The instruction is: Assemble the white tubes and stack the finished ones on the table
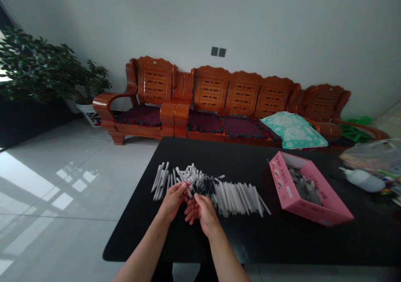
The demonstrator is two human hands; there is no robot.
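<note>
My left hand (176, 198) is closed in a pinch on a slim whitish pen barrel (189, 191), tilted over the table. Beside it, my right hand (203, 213) has its thumb and forefinger together close to the barrel's lower end, other fingers curled; whatever lies between them is too small to make out. Just beyond the hands is a heap of short white caps (191, 173) and a pile of thin black pieces (206, 184). Right of these lies a row of several translucent white tubes (236, 198). Several capped white pens (160, 181) lie to the left.
A pink box (328, 190) holding many grey-white pens stands on the black table (250, 236) at the right. Past it are a white bottle (363, 179) and a plastic bag (372, 154). A wooden sofa (175, 119) runs behind the table.
</note>
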